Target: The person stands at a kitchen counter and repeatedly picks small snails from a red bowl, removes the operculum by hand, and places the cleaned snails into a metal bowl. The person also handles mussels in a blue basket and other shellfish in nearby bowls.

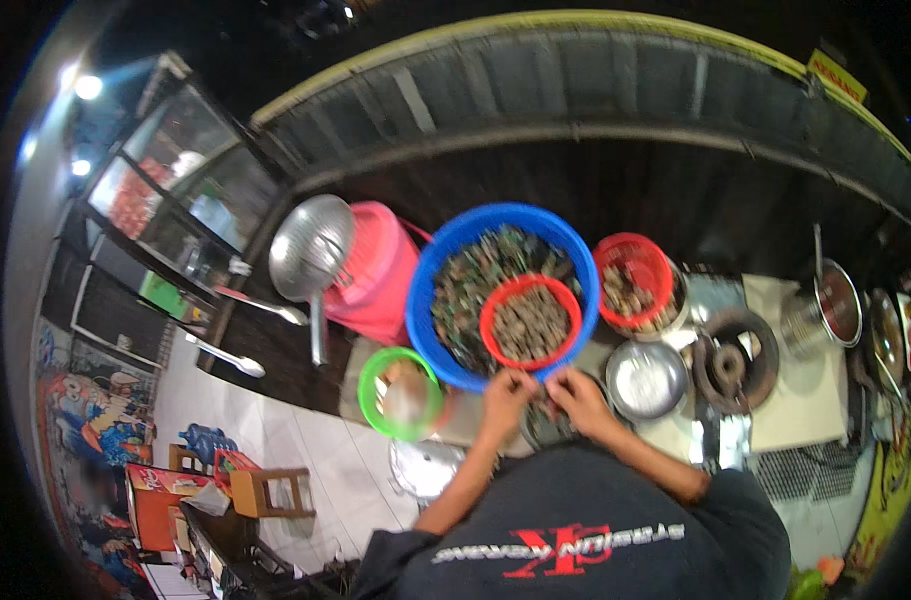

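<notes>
My left hand (pixel 509 391) and my right hand (pixel 574 394) are side by side at the near edge of a large blue plastic basin (pixel 416 330). Fingers and thumb are drawn together on each; whether a small thing is between them cannot be told. Dark and greenish shellfish, apparently mussels (pixel 463 300), fill the blue basin. Inside it, nearest my hands, sits a red plastic bowl (pixel 487 330) of small grey-brown pieces, perhaps small shellfish (pixel 530 322). Below my hands is a container with dark contents (pixel 549 424), partly hidden by my arms and shirt.
Left are a green plastic basket (pixel 367 382), a pink bucket (pixel 380 277) and a metal wok (pixel 309 247). Right are a red colander (pixel 635 281), a metal bowl (pixel 647 380), a round stove burner (pixel 733 364) and a tall pot (pixel 808 322). A low metal-sheet barrier (pixel 538 82) runs behind.
</notes>
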`<action>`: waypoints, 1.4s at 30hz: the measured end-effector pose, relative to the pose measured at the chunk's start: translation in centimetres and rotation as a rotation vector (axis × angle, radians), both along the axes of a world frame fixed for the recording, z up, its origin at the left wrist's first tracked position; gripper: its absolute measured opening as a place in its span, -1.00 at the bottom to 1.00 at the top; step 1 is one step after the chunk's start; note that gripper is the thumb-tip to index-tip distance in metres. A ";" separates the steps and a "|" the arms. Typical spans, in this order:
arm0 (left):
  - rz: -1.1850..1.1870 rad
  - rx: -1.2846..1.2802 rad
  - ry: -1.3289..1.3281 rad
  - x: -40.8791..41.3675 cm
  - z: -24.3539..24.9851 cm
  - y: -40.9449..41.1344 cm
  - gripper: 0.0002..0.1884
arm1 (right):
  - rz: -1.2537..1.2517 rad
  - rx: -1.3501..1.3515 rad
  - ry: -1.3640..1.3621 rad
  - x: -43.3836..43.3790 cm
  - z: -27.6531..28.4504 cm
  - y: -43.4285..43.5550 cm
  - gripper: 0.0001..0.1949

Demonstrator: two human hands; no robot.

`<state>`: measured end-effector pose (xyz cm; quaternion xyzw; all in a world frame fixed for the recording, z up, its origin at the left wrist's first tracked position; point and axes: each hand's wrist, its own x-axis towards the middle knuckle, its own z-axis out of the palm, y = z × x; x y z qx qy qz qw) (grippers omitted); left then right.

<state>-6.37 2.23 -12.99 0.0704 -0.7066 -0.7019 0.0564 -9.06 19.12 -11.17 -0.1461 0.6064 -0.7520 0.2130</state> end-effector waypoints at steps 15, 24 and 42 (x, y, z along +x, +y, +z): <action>-0.121 0.262 0.073 2.1 4.6 0.0 -0.77 | -0.006 -0.062 -0.088 1.0 4.4 0.3 -0.85; -0.126 0.134 0.137 2.6 5.2 0.3 -0.80 | 0.002 0.008 -0.008 1.2 4.8 0.6 -0.86; -0.067 -0.507 0.356 2.3 8.3 0.8 -0.81 | 0.041 0.015 0.039 0.9 4.5 0.9 -0.87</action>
